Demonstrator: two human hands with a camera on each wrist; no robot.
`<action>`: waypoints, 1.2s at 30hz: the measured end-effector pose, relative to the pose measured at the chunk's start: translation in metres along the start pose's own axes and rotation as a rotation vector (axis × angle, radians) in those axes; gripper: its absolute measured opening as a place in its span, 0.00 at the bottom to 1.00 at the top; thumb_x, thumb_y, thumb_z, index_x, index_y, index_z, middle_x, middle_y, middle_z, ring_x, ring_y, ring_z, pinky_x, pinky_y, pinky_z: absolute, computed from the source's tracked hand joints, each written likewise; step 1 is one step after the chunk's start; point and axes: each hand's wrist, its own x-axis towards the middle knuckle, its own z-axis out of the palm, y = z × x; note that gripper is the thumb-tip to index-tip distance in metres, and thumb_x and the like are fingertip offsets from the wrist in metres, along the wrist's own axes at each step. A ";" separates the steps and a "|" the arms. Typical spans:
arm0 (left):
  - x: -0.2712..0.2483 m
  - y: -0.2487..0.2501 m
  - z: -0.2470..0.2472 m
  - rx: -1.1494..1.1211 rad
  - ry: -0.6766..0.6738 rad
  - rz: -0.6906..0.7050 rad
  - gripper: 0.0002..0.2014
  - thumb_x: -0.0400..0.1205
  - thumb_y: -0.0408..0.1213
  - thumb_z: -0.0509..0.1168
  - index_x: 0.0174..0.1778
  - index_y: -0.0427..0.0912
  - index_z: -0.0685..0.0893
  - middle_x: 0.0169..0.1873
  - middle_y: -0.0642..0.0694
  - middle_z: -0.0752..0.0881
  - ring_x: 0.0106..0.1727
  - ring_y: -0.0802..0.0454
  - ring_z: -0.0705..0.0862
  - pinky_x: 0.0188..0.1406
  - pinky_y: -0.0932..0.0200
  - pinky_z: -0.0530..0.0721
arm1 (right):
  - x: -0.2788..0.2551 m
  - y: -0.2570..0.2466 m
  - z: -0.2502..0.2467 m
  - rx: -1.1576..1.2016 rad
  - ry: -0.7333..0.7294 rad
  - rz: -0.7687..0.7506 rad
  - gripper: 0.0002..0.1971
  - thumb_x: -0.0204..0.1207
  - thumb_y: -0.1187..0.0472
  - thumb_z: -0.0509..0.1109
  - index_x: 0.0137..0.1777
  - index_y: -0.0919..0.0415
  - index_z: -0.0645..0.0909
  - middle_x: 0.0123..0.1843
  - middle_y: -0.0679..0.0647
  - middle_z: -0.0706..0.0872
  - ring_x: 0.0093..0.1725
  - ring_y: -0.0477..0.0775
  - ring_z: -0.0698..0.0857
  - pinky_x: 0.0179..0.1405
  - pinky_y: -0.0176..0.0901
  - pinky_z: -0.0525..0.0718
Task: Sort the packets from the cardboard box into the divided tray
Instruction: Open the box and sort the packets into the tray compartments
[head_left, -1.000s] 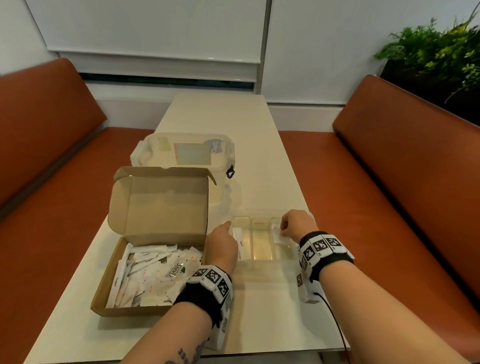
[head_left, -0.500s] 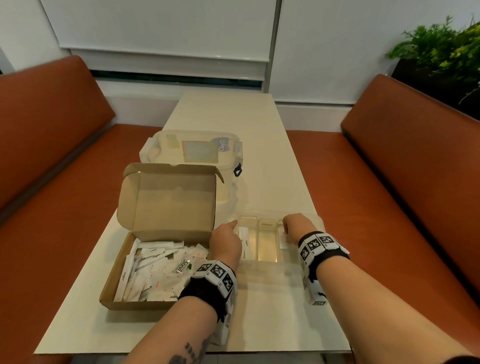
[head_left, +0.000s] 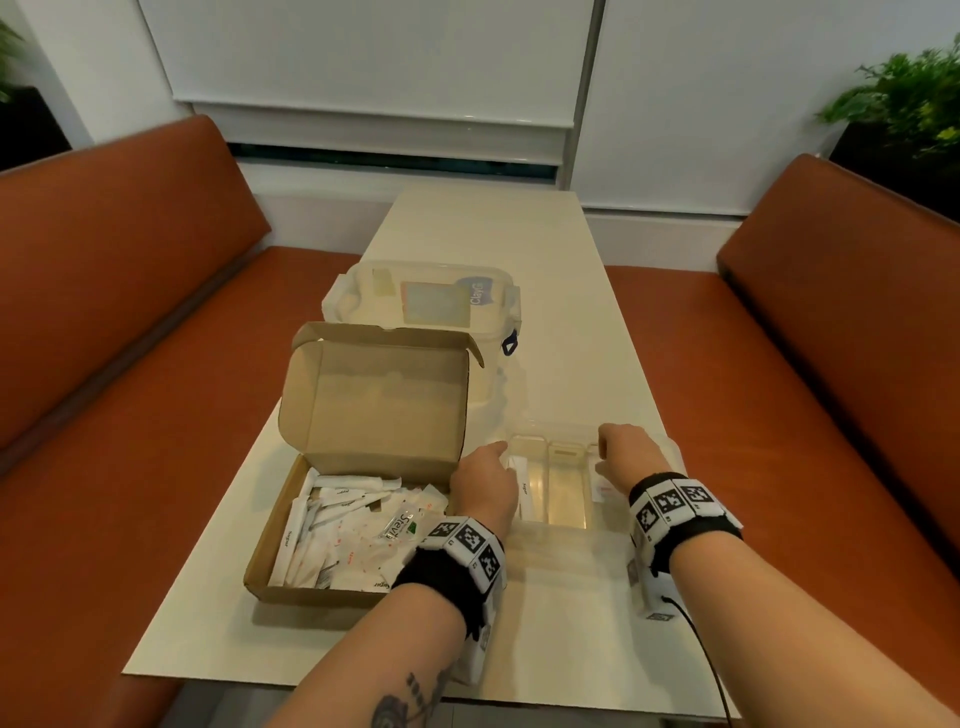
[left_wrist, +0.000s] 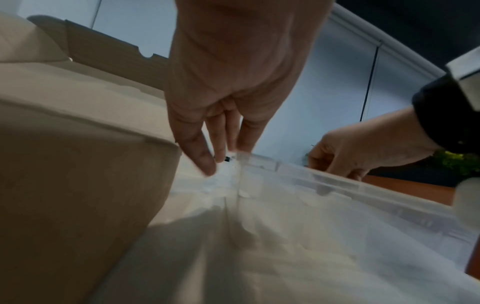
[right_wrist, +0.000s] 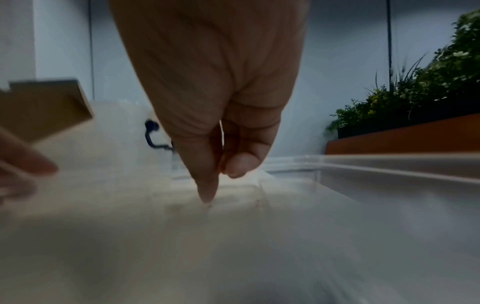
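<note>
Packets of white paper (head_left: 343, 525) fill the open brown cardboard box (head_left: 374, 410) at the counter's (head_left: 571, 322) near left. Just right, the left hand (head_left: 485, 480), fingers straight, touches the clear divided plastic tray (head_left: 558, 483); the right hand (head_left: 626, 449), fingers curled, reaches into its right compartment, grasp unclear.

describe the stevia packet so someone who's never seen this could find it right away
Start at the open cardboard box on the long white table. Among the white packets piled in its bottom, look near the left hand. The Stevia packet alone is shiny, with dark lettering and a green mark.
</note>
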 end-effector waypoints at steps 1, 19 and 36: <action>-0.001 0.000 -0.002 -0.006 -0.008 0.004 0.20 0.83 0.37 0.62 0.73 0.44 0.76 0.70 0.45 0.79 0.71 0.46 0.77 0.67 0.54 0.75 | -0.001 -0.005 -0.003 0.059 0.038 -0.002 0.03 0.77 0.69 0.63 0.44 0.62 0.74 0.49 0.60 0.83 0.42 0.55 0.77 0.41 0.41 0.74; 0.008 -0.120 -0.178 0.228 0.184 -0.436 0.14 0.80 0.39 0.64 0.59 0.36 0.83 0.58 0.37 0.84 0.58 0.37 0.83 0.56 0.48 0.84 | -0.073 -0.228 0.035 0.391 -0.243 -0.360 0.10 0.75 0.59 0.72 0.53 0.64 0.82 0.51 0.59 0.86 0.50 0.57 0.85 0.51 0.49 0.85; 0.014 -0.154 -0.180 0.217 0.115 -0.474 0.10 0.77 0.36 0.69 0.52 0.37 0.86 0.51 0.41 0.89 0.53 0.43 0.87 0.45 0.55 0.84 | -0.081 -0.300 0.074 0.254 -0.497 -0.186 0.18 0.74 0.58 0.74 0.27 0.60 0.72 0.53 0.63 0.89 0.31 0.54 0.81 0.33 0.43 0.80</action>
